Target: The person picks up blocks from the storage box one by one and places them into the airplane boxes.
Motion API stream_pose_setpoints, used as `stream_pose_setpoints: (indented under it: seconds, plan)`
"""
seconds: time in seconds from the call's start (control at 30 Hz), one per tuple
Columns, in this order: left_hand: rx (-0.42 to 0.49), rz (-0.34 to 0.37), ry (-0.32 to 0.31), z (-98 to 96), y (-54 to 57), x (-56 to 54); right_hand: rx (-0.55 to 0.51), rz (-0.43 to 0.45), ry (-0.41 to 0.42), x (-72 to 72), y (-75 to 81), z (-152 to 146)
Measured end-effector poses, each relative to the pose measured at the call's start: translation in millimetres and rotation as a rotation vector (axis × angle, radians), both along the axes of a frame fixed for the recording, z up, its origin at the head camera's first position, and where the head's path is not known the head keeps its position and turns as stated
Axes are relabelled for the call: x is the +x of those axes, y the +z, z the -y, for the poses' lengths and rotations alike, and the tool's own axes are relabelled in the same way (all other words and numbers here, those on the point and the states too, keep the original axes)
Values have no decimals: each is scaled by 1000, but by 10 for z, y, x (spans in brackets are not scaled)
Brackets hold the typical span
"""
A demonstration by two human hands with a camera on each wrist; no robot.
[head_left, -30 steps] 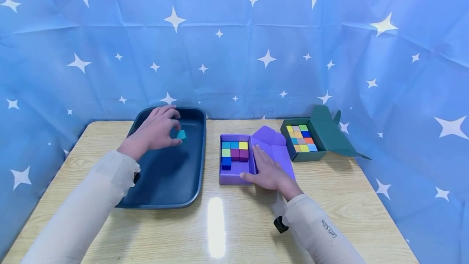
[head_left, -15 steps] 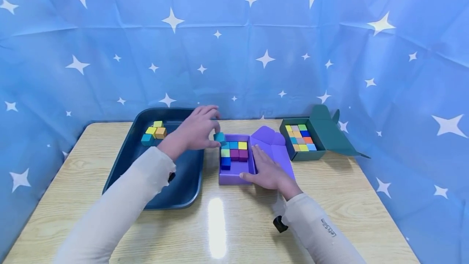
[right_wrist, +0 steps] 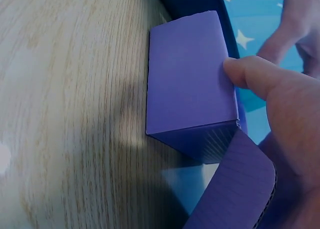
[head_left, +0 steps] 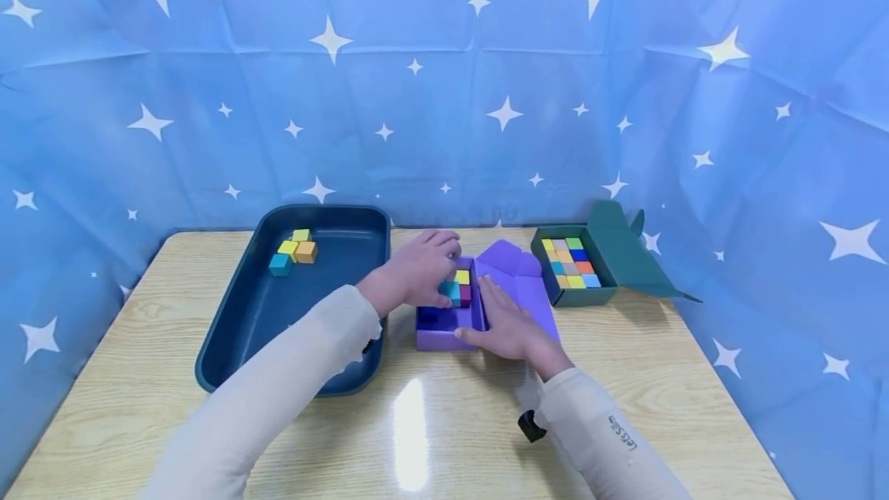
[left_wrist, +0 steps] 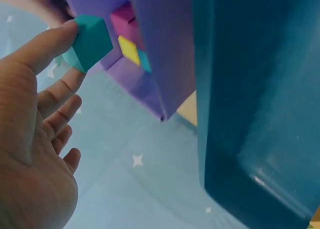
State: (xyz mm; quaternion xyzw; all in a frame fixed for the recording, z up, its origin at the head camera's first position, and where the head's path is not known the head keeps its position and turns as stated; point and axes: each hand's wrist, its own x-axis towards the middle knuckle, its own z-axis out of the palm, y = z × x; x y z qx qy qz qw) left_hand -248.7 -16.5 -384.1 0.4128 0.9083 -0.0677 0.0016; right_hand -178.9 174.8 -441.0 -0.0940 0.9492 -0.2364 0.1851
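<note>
Between thumb and fingertips, my left hand (head_left: 415, 268) pinches a teal cube (left_wrist: 91, 41) above the purple box (head_left: 439, 340). Inside that box, a yellow cube (head_left: 461, 277) and a maroon cube (head_left: 465, 295) show beside the held one; my left hand hides much of the rest. My right hand (head_left: 510, 324) lies along the box's right side with fingers extended over the edge by the opened lid (head_left: 528, 288). In the right wrist view its thumb (right_wrist: 247, 73) touches the top edge of the box's front wall.
On the left stands a dark blue tray (head_left: 208, 357) with several cubes (head_left: 305, 251) near its back left. A green box (head_left: 583, 297) full of coloured cubes sits at the back right, its lid (head_left: 635, 261) folded open to the right. A starry blue cloth (head_left: 444, 99) hangs behind.
My left hand has carried the teal cube from the tray rightward to above the purple box. My right hand has stayed in place.
</note>
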Motion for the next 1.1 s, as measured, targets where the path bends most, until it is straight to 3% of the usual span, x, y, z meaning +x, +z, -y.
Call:
stream_pose_setpoints:
  seconds: [0.13,0.47,0.77,1.1]
  plan:
    - [-18,29,-1,-70,-86,11,-3,-3,1,0,4,-11]
    - [-36,99,86,-111,-286,-43,-2,-2,2,1,-10,-19]
    - [-103,51,78,-127,-419,-69,-19,-9,15,6,9,-11]
    - [-173,23,86,-165,-448,-71,-21,-6,12,9,29,-10]
